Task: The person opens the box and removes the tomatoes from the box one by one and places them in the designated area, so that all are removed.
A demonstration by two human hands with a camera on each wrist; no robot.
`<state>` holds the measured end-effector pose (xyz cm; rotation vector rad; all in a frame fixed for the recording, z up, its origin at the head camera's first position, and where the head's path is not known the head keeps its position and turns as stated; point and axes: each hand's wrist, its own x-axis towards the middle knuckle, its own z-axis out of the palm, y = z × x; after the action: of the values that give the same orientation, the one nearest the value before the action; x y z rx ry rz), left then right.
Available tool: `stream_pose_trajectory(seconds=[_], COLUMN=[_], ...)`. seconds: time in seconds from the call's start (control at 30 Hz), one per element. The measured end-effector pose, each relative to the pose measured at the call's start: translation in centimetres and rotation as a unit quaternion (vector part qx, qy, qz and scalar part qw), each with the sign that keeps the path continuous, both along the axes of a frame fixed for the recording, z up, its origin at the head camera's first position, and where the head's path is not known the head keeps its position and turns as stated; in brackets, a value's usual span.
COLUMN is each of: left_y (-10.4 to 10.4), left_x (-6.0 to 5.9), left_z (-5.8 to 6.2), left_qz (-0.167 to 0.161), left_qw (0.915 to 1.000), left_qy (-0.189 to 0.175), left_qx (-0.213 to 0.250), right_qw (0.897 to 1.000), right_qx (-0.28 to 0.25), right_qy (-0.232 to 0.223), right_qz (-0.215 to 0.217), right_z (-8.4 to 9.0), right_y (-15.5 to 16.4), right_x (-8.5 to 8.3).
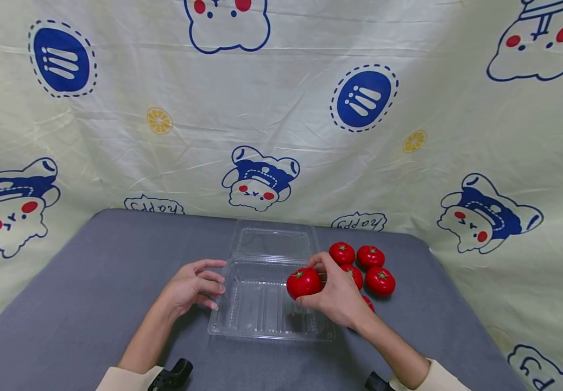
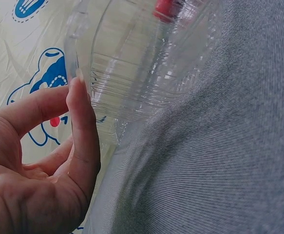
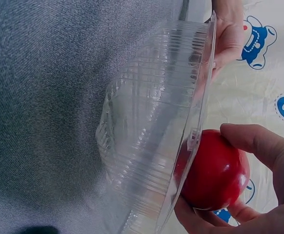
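My right hand (image 1: 337, 293) grips a shiny red tomato (image 1: 303, 283) between thumb and fingers, over the right part of a clear plastic clamshell container (image 1: 254, 329). In the right wrist view the tomato (image 3: 217, 170) overlaps the container's rim (image 3: 207, 92), thumb on one side and fingers on the other. At the container's left edge is my left hand (image 1: 194, 288), fingers loosely extended. A fingertip lies right at the rim in the left wrist view, where the hand (image 2: 49, 161) is seen close up. The container's lid (image 1: 275, 241) lies folded back on the far side.
Several more tomatoes (image 1: 380, 282) sit together on the grey tablecloth (image 1: 110, 271) right of the container, some partly hidden by my right hand. A pale curtain (image 1: 281, 108) with blue cartoon prints hangs behind the table's far edge.
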<state>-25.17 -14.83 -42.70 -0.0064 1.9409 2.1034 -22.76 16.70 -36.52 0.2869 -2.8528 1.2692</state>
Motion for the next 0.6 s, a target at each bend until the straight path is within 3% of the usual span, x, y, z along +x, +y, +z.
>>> stream_pose_trajectory(seconds=[0.6], left_y=[-0.01], left_x=[-0.09], left_z=[-0.14], left_qz=[-0.002], left_qw=[1.0], left_qy=[0.006], left_qx=[0.0], right_qw=[0.998], right_qx=[0.045], right_qy=[0.023], right_qz=[0.022], right_z=[-0.02], right_y=[0.38], right_x=[-0.1])
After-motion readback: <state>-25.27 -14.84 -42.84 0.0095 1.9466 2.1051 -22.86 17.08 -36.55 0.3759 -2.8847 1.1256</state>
